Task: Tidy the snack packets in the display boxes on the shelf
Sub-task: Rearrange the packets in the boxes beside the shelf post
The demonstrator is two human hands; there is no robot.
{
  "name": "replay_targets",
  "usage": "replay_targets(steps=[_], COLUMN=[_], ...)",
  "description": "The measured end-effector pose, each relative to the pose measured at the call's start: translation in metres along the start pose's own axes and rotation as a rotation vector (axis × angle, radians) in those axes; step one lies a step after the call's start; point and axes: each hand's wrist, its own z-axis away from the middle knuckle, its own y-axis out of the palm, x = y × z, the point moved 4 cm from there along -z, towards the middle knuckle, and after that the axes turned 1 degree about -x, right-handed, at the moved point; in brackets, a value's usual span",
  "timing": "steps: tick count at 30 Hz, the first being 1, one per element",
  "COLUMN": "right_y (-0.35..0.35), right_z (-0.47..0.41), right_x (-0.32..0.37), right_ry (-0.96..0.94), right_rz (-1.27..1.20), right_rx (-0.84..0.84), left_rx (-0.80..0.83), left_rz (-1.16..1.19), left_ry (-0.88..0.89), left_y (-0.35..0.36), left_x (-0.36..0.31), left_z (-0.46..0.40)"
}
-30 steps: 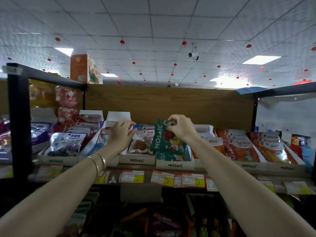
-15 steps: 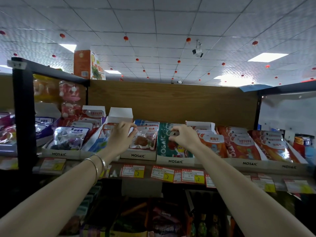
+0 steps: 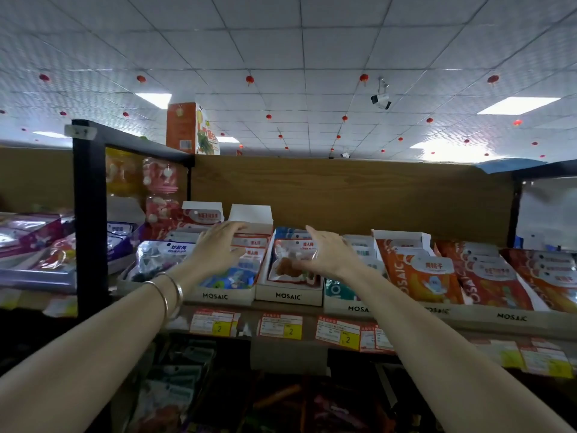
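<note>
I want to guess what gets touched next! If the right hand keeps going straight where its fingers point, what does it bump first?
Probably the clear packet of brown snacks in the white box; the right hand hovers open beside it. Depth is uncertain.

Snack packets (image 3: 432, 276) glossy plastic; display boxes (image 3: 288, 295) matt white card; back panel (image 3: 343, 195) wood-grain.

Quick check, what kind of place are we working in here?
Most likely a small shop: white cardboard display boxes of snack packets line a wooden shelf, red-and-yellow price tags run along its edge, and a white security camera hangs overhead.
</note>
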Motion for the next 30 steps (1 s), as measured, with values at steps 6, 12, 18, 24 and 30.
replay_targets(steps=[6, 12, 18, 24, 30], right_y=[0.029, 0.036, 0.034, 0.030, -0.003], right_z=[-0.039, -0.057, -0.058, -0.049, -0.043], right_x=[0.009, 0.013, 0.018, 0.028, 0.029], right_ry=[0.082, 0.155, 0.121, 0.158, 0.182], right_rz=[0.154, 0.291, 0.430, 0.332, 0.249], right_rx=[0.167, 0.247, 0.039, -0.027, -0.289], left_rx=[0.509, 0.740, 0.733, 0.632, 0.246], left_rz=[-0.059, -0.235, -0.227, -0.139, -0.376], left_ry=[0.074, 0.170, 0.233, 0.262, 0.327], left_y=[0.000, 0.012, 0.021, 0.021, -0.004], left_x=[0.018, 0.031, 0.034, 0.034, 0.019], left_z=[-0.008, -0.019, -0.029, -0.028, -0.042])
